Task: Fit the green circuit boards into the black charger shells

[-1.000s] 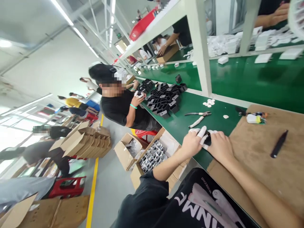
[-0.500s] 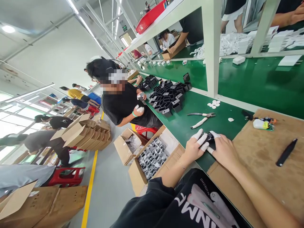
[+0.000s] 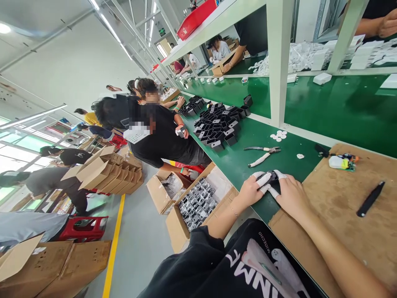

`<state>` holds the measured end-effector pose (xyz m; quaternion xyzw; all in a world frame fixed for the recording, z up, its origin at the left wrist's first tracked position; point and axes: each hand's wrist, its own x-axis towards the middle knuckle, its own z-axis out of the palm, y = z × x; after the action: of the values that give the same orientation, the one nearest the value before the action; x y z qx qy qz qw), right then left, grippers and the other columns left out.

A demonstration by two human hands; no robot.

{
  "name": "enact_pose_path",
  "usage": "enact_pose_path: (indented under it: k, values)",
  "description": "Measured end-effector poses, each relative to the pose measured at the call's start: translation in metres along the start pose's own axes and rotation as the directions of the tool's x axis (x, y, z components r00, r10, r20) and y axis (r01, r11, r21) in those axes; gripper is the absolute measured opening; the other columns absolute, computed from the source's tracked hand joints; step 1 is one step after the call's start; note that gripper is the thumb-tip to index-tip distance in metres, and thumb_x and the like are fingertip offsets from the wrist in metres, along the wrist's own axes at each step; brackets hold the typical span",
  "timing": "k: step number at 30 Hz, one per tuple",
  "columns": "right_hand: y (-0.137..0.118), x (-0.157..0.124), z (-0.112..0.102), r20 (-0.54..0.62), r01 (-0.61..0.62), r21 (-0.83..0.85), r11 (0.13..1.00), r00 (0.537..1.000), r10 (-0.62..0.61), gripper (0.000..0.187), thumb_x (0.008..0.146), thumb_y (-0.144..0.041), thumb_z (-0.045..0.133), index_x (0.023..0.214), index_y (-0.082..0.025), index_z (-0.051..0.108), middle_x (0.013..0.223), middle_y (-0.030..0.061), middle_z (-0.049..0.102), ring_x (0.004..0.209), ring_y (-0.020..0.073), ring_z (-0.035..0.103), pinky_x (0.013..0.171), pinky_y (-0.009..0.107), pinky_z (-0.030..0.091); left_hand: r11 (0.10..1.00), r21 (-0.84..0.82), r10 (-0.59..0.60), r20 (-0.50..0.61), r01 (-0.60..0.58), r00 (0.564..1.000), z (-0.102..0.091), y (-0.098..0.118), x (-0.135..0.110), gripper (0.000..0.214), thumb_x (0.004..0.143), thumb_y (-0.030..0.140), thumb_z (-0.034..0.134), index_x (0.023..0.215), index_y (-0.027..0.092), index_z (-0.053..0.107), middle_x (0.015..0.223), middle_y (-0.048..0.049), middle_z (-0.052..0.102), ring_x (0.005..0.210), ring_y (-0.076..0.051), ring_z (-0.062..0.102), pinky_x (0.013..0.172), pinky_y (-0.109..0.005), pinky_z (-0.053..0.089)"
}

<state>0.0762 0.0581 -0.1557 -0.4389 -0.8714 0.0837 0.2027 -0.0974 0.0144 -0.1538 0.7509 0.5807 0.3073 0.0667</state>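
Note:
A small black plastic housing point(image 3: 272, 177) is held over the near edge of the green bench, between my two hands. My left hand point(image 3: 254, 188) pinches it from the left, with white covers on its fingertips. From the right, my right hand point(image 3: 290, 193) presses on it with fingertips covered the same way. The fingers hide much of the housing. Just beyond my hands lie cutting pliers point(image 3: 263, 155) with pale, wrapped handles. Several white discs point(image 3: 278, 135) lie farther back, and a single white piece point(image 3: 300, 156) rests nearer the cardboard.
A heap of black housings point(image 3: 217, 126) covers the bench to the left. On the right, a cardboard sheet point(image 3: 338, 207) bears a black pen-like tool point(image 3: 371, 198) and a small electronic assembly point(image 3: 343, 162). A shelf post point(image 3: 277, 62) rises behind. A co-worker point(image 3: 164, 136) leans beside an open carton point(image 3: 178, 223).
The black housing has turned between my fingers, showing a narrower side. The neighbouring co-worker has leaned lower and dropped one hand toward the cartons.

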Motion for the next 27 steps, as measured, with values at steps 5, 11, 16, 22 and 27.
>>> enact_pose_path:
  k: [5, 11, 16, 22, 27]
  values:
    - [0.001, 0.002, 0.001, 0.010, -0.022, 0.029, 0.999, 1.000, 0.021, 0.035, 0.088, -0.020, 0.045, 0.119, -0.007, 0.054, 0.109, 0.0203, 0.067, 0.115, 0.0332, 0.055, 0.088, 0.043, 0.047, 1.000, -0.003, 0.012, 0.007, -0.012, 1.000, 0.004, -0.001, 0.004, 0.043, 0.094, 0.044, 0.049, 0.134, 0.029, 0.055, 0.135, -0.0105, 0.058, 0.117, -0.024, 0.063, 0.099, -0.040, 0.056]
    - [0.007, 0.003, 0.000, 0.016, -0.016, 0.053, 0.998, 1.000, 0.016, 0.029, 0.087, -0.020, 0.046, 0.110, -0.008, 0.059, 0.108, 0.0208, 0.067, 0.112, 0.0336, 0.055, 0.085, 0.043, 0.049, 0.998, 0.026, -0.050, -0.012, 0.050, 0.999, 0.009, 0.006, 0.002, 0.046, 0.094, 0.040, 0.049, 0.138, 0.027, 0.051, 0.130, -0.0113, 0.060, 0.114, -0.024, 0.063, 0.098, -0.040, 0.056]
    - [0.009, 0.002, 0.002, 0.009, -0.012, 0.072, 0.997, 1.000, 0.011, 0.031, 0.087, -0.017, 0.046, 0.113, -0.008, 0.059, 0.109, 0.0203, 0.067, 0.114, 0.0340, 0.056, 0.087, 0.044, 0.050, 0.998, 0.051, -0.037, 0.022, 0.036, 0.999, 0.012, 0.006, 0.002, 0.048, 0.093, 0.038, 0.050, 0.139, 0.023, 0.050, 0.129, -0.0113, 0.060, 0.112, -0.023, 0.062, 0.099, -0.038, 0.055]
    - [0.004, 0.002, -0.002, -0.072, -0.001, 0.043, 0.999, 0.997, 0.004, 0.033, 0.093, -0.024, 0.042, 0.118, -0.009, 0.056, 0.113, 0.0202, 0.068, 0.106, 0.0314, 0.063, 0.082, 0.043, 0.053, 1.000, -0.027, 0.001, -0.134, -0.005, 0.991, 0.002, 0.009, 0.013, 0.043, 0.090, 0.036, 0.056, 0.132, 0.025, 0.057, 0.115, -0.0094, 0.068, 0.102, -0.021, 0.067, 0.089, -0.037, 0.060]
    - [0.007, 0.002, 0.000, -0.091, -0.175, 0.313, 0.934, 0.973, 0.213, 0.045, 0.098, -0.044, 0.036, 0.129, -0.013, 0.048, 0.120, 0.0176, 0.067, 0.104, 0.0302, 0.065, 0.084, 0.045, 0.053, 0.998, -0.043, 0.022, -0.390, -0.042, 0.921, -0.034, 0.008, 0.021, 0.049, 0.090, 0.035, 0.056, 0.138, 0.027, 0.049, 0.126, -0.0113, 0.063, 0.114, -0.022, 0.064, 0.097, -0.041, 0.057]
